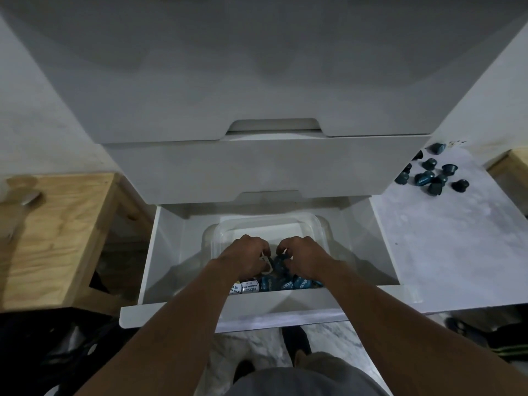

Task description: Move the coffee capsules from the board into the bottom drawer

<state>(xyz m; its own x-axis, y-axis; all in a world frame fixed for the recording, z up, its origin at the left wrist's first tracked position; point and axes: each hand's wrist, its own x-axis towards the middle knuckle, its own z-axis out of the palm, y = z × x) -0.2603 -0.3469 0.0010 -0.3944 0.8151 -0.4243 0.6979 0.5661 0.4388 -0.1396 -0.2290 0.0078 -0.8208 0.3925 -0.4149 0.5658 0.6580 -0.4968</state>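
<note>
The bottom drawer [160, 261] of a white chest stands pulled out, with a clear plastic tub [285, 221] inside it. Both my hands reach into the tub. My left hand [243, 257] has curled fingers around something small and pale that I cannot identify. My right hand [303, 257] curls over a dark teal coffee capsule [278, 264]. Several more capsules [285, 284], teal and a few silver, lie in the tub under my wrists. Several dark teal capsules [431, 174] lie scattered on the pale marbled board [445, 247] to the right.
The two upper drawers [265, 167] are closed above the open one. A wooden stool [51, 230] stands at the left and another wooden edge [511, 167] at the far right. Dark shoes [468, 330] and bags lie on the floor.
</note>
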